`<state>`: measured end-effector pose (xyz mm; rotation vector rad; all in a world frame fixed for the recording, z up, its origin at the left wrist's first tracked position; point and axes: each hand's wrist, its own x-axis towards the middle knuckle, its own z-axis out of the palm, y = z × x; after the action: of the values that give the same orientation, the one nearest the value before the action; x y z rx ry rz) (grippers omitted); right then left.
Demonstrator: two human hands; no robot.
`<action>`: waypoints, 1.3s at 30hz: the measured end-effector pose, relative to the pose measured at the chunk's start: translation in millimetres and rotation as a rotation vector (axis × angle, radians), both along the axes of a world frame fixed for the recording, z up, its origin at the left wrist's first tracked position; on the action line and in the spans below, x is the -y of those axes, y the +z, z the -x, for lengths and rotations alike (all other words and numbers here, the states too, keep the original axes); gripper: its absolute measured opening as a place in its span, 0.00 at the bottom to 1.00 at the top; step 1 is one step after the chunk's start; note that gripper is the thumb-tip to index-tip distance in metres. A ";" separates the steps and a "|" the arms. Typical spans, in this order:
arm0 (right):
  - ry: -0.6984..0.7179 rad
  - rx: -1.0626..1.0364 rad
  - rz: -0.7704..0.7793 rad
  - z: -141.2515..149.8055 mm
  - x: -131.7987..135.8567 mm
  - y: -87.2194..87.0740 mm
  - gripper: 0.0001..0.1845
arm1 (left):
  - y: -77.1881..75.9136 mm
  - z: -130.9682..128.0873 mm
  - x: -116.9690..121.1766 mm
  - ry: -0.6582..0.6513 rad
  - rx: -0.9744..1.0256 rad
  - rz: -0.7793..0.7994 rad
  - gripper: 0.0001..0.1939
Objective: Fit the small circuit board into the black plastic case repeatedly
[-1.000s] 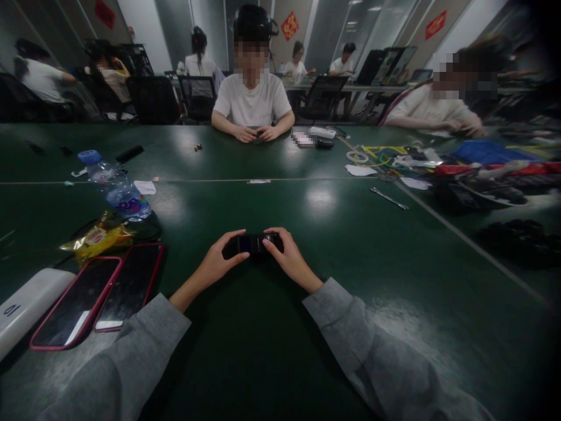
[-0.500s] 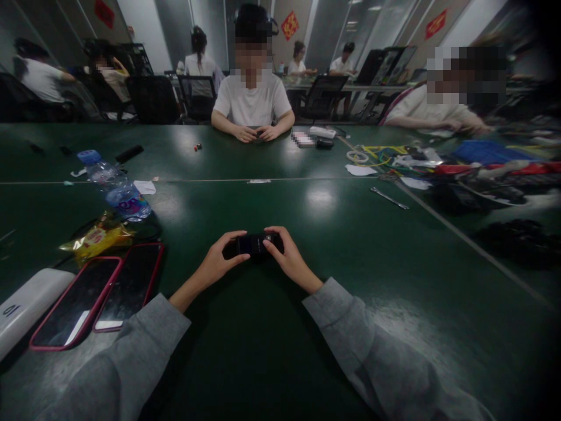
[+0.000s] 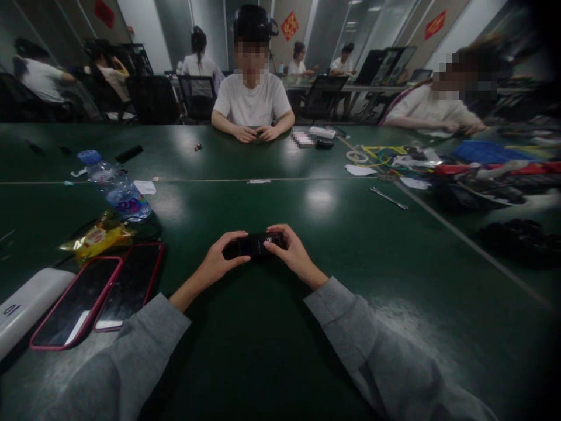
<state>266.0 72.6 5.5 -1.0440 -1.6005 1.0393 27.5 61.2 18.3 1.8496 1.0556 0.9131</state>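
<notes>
A small black device with a dark screen and faint white markings [image 3: 255, 245] lies level, low over the green table [image 3: 245, 351], between my hands. My left hand [image 3: 221, 257] grips its left end, thumb along the near edge and fingers at the far edge. Around its right end my right hand [image 3: 291, 254] is closed, with the thumb lying over the face near a small white mark. Whether the device rests on the tabletop I cannot tell. Its exact kind is too dark to make out.
To the left are two red-edged phones [image 3: 79, 304] [image 3: 131, 286], a white power bank [image 3: 30, 304], a yellow wrapper [image 3: 99, 237] and a plastic bottle [image 3: 116, 187]. A wrench [image 3: 389, 199] and tangled cables [image 3: 385, 156] lie right. A person [image 3: 252, 99] sits opposite.
My right hand has shifted slightly to the right and up at the device's right end, its thumb still over the face. My left hand looks unmoved.
</notes>
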 end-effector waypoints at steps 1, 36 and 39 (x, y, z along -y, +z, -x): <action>0.004 -0.021 0.012 -0.7 -1.1 -1.3 0.20 | 0.3 -0.2 -0.1 -0.002 0.002 -0.006 0.28; 0.051 -0.030 0.097 -0.6 1.4 4.7 0.21 | 3.2 -1.4 1.5 -0.015 0.038 0.054 0.29; 0.055 -0.014 0.101 0.8 2.5 6.3 0.20 | 2.2 -1.1 1.6 -0.016 0.040 0.056 0.29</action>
<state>265.2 70.1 11.8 -1.0630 -1.5866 1.1724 28.6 59.6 20.5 1.7839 1.0309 0.8984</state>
